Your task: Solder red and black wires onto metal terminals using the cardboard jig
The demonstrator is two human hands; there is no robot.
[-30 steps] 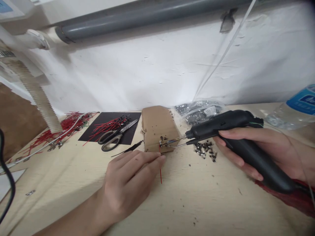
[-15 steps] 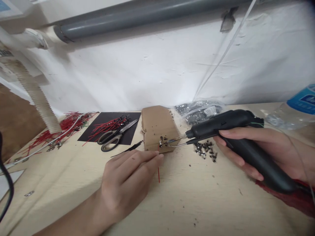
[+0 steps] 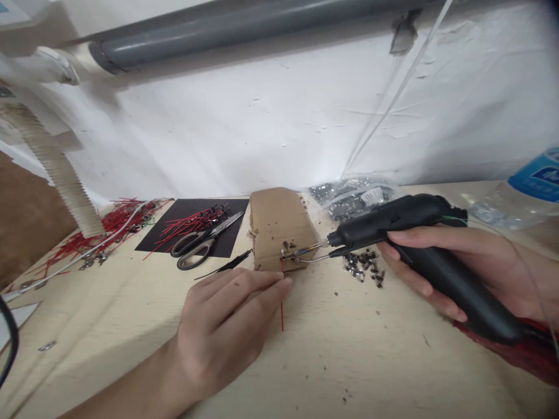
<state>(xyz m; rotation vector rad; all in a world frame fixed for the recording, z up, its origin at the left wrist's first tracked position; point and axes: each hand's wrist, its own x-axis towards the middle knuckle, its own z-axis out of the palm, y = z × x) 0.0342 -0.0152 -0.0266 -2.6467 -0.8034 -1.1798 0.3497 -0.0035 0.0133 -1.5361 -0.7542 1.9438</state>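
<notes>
My left hand (image 3: 236, 323) pinches a thin red wire (image 3: 282, 317) between thumb and forefinger. The wire's upper end meets a small metal part at the front of a cardboard block (image 3: 279, 218). My right hand (image 3: 476, 267) is wrapped round a black pistol-shaped soldering gun (image 3: 441, 279), a finger near its trigger. The gun's tip and a thin curved feed tube reach that small part from the right; whether they touch it I cannot tell. Just below the gun's nose lies a heap of small metal parts (image 3: 363, 267).
Scissors (image 3: 205, 244) and several red wires with dark ends (image 3: 192, 221) lie on a black sheet (image 3: 157, 238). Farther left is a tangle of red wires (image 3: 87, 238). Behind the gun are a clear bag of metal parts (image 3: 349, 195) and a plastic bottle (image 3: 524, 192).
My left hand has drawn slightly down and toward me with the red wire. The gun's tip stays by the block's front edge.
</notes>
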